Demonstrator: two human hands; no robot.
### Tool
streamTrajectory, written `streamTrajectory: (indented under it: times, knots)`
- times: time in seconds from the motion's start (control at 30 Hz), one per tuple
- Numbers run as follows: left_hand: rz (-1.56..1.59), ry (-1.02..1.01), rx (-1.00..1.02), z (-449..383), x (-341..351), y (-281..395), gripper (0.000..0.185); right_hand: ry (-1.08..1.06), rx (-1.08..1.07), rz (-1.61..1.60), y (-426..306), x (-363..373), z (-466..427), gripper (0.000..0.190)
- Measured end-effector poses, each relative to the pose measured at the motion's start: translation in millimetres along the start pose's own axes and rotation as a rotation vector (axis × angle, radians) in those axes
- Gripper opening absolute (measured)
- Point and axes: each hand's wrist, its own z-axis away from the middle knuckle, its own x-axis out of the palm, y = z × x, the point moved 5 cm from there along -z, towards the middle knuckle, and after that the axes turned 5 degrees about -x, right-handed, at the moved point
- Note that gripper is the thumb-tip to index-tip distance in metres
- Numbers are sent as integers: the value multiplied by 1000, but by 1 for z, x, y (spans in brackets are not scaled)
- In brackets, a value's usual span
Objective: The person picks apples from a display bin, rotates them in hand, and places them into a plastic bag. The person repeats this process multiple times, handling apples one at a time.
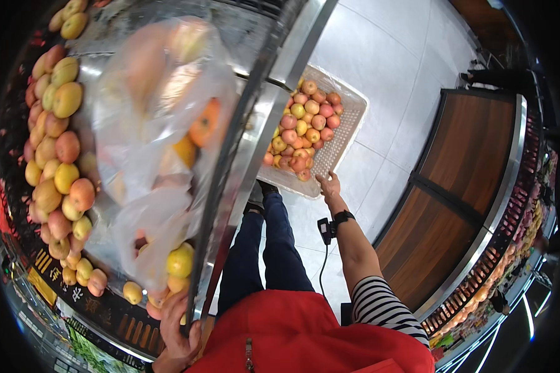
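Observation:
My left hand (179, 331) is at the near end of the fruit stand, its fingers and thumb on either side of the stand's dark rim (213, 196). Just beyond its fingers are a few red-and-yellow apples (179, 261). A translucent plastic bag (154, 116) with fruit inside, blurred, fills much of the stand's metal surface. My right hand (329, 184) reaches down beside the corner of a pale perforated plastic crate (347, 126), fingers apart and nothing held. Whether it touches the rim, I cannot tell. Many apples (308, 121) lie heaped in the crate, which is partly hidden by the stand's edge.
More apples (58, 186) are piled along the stand's far side. To the right is a wood-panelled display counter (471, 154) with a metal edge and produce on top. Grey floor tiles (382, 70) lie between. A device with a cable (325, 231) hangs at my right wrist.

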Motion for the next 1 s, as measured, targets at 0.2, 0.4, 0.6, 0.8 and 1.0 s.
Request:
streamTrajectory:
  times: [0.2,0.4,0.6,0.8,1.0]
  knots:
    - [11,120,6,-7,4,9,47,-265,68,-108,-74,-51,84,75]
    - [77,280,67,5,2,2,50,-266,-379,-254,-201,-120,154,67]
    - [134,436,139,20,-16,-7,45,-235,-916,-359,-374,-177,299,64]
    - [27,536,-248,62,-116,-122,36,-331,-1196,-369,-450,-164,454,59]
    - [-252,702,-756,124,-164,-286,42,-618,-1308,-248,-459,-78,551,55]
